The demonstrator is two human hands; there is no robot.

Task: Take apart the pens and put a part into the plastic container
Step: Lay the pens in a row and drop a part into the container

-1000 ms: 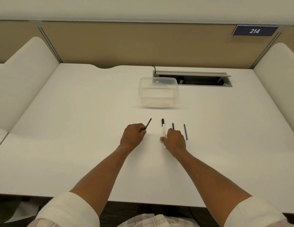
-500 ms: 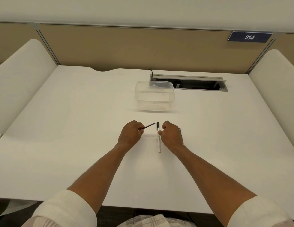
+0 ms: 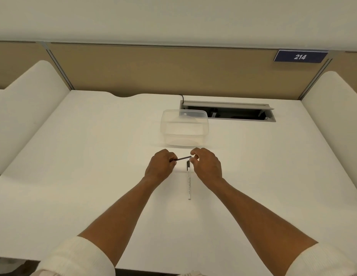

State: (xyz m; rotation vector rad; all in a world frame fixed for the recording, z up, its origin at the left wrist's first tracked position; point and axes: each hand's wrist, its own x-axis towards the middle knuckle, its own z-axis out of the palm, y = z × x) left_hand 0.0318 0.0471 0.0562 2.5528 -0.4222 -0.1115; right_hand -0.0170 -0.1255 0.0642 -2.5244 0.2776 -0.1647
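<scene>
**Pen disassembly: first piece in hand, container not yet loaded**

A thin dark pen is held above the white table, nearly level and slightly raised toward its right end. The left hand is curled round its left end. The fingers of the right hand are bent, with thumb and forefinger closed at or just short of the right tip; firm contact there cannot be confirmed, though a pinch is indicated.

A second pen, the white pen with a black cap, lies flat on the table just below the held piece, running toward the person, partly beside the right hand. It is not touched by either hand and appears fully assembled.

The plastic container stands open on the table beyond the hands, near but apart from them, in front of the open cable hatch. It is clear-walled; no pen part is seen inside it.

Assessment: the task is judged to be at an early stage. The dark pen is being set up for a pull-apart, no separation is yet visible, and nothing has been deposited. Separation, transfer of a part to the container, and the whole of the white pen are left to be done.
</scene>
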